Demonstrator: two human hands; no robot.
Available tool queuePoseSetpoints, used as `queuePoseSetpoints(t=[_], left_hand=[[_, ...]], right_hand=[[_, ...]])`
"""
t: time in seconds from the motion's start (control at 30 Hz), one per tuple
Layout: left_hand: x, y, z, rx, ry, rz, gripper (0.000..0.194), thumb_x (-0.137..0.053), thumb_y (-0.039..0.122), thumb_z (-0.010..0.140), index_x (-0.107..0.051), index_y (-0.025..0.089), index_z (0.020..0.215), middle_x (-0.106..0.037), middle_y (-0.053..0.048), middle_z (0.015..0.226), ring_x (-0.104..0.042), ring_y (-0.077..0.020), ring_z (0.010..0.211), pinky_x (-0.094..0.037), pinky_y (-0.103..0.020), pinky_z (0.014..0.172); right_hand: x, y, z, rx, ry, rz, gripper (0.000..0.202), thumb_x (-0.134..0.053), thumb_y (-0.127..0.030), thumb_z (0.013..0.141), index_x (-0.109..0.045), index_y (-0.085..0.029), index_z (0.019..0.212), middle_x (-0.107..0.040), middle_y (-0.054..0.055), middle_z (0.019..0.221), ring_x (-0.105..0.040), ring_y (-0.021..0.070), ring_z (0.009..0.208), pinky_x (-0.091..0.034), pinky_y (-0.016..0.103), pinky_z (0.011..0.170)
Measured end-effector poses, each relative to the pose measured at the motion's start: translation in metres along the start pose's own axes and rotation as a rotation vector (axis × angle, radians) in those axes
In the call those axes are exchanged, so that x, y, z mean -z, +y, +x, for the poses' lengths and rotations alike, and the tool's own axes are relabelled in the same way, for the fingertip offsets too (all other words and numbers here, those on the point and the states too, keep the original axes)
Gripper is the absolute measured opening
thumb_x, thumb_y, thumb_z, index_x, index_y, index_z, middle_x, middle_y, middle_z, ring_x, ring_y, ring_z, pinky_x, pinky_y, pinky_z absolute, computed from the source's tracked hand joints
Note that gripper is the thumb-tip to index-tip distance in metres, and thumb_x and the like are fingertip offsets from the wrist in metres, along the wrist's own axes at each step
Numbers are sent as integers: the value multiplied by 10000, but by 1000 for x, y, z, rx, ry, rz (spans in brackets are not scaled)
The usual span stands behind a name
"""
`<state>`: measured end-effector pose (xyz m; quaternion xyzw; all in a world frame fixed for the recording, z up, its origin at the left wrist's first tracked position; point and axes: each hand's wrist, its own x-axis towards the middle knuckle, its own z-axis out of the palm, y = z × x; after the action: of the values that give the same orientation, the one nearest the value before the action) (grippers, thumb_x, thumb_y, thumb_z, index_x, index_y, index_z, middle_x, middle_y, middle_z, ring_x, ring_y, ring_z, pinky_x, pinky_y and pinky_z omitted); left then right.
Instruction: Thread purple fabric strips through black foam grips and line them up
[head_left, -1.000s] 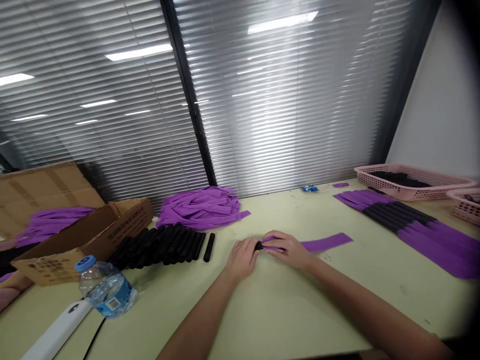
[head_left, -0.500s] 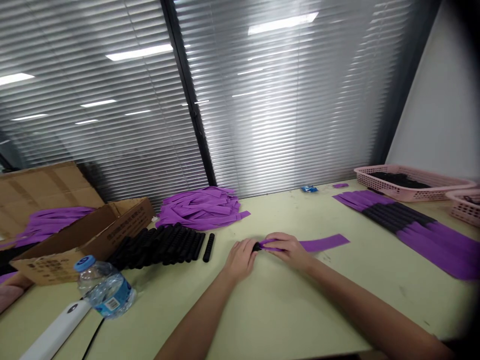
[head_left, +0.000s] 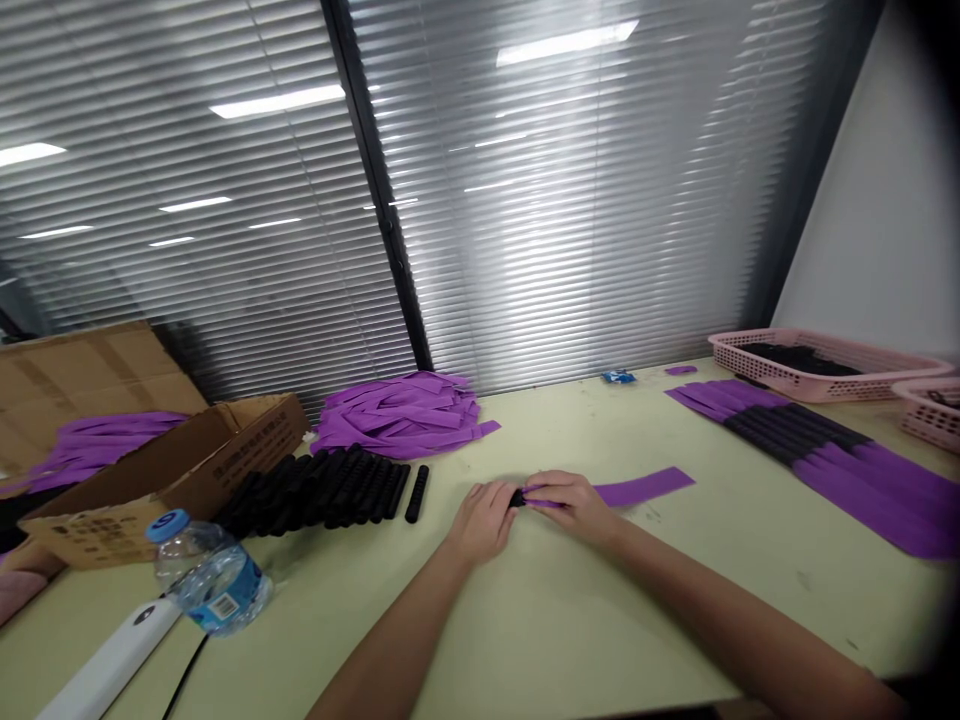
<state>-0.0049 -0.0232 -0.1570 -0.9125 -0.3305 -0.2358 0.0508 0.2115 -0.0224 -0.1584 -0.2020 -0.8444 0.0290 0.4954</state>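
My left hand (head_left: 484,520) is closed around a black ribbed tube (head_left: 517,498); only its right end shows past my fingers. Close beside it, my right hand (head_left: 574,503) pinches a purple strap (head_left: 649,487) at the tube's mouth. The strap's free length trails to the right over the table. Whether the strap's end sits inside the tube is hidden by my fingers. To the left, a single black tube (head_left: 417,494) lies apart from a pile of similar tubes (head_left: 330,490).
Behind the tubes lies a heap of purple straps (head_left: 397,412). At left are a cardboard box (head_left: 247,445), a water bottle (head_left: 214,580) and a white device (head_left: 112,660). Joined straps and tubes (head_left: 795,435) lie at right, before a pink basket (head_left: 795,380). Another person's arm (head_left: 30,570) shows far left.
Both hands stay together at the tube's end. My right hand has shifted slightly left and down, and the strap's free end has drawn a little to the left.
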Motion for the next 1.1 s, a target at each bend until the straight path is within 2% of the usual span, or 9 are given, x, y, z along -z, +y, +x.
queuePoseSetpoints(t=[0.1,0.27,0.43,0.63,0.8,1.0,1.1], left_hand=[[-1,0,0,5,-1,25,331,-313,282,961,-462,150,1225,-598,-117,1091,-558,-247,952,-440,-404,850],[-1,-2,4,53,-10,42,325,-330,271,960,-460,168,1239,-602,-106,1086,-567,-239,946,-446,-391,842],[0,-5,7,64,1,38,314,-337,265,964,-468,172,1233,-606,-107,1099,-567,-238,960,-442,-390,855],[-4,-9,5,30,3,33,305,-348,241,957,-487,150,1212,-620,-110,1094,-573,-246,969,-448,-401,861],[-4,-10,3,12,49,35,314,-336,242,956,-501,159,1210,-627,-104,1104,-580,-235,974,-456,-394,867],[-4,-8,1,-27,43,33,311,-345,236,950,-510,168,1205,-631,-97,1081,-585,-228,964,-457,-382,862],[-6,-7,1,-45,60,24,321,-346,247,950,-509,169,1215,-631,-104,1073,-588,-229,960,-458,-380,859]], right_hand=[[0,0,1,-14,-22,-18,179,-578,-229,894,-707,-204,1015,-689,82,1011,-658,160,927,-551,279,831],[14,4,5,-52,-170,-81,221,-544,-249,913,-676,-225,1089,-655,80,1091,-624,165,990,-530,294,860],[25,7,7,-93,-219,-108,255,-489,-234,936,-661,-242,1124,-648,66,1087,-601,160,1010,-513,301,876],[20,9,4,-90,-164,-16,230,-562,-286,907,-686,-241,1095,-653,71,1035,-616,147,932,-520,272,810],[11,7,3,-69,-94,27,211,-576,-276,898,-701,-215,1057,-659,76,1022,-626,137,923,-521,262,813],[1,4,1,-65,-61,15,197,-574,-291,898,-713,-200,1005,-672,82,998,-633,150,917,-529,283,820],[0,2,2,-77,-86,34,207,-556,-297,908,-715,-189,985,-668,89,984,-636,147,895,-533,274,802]])
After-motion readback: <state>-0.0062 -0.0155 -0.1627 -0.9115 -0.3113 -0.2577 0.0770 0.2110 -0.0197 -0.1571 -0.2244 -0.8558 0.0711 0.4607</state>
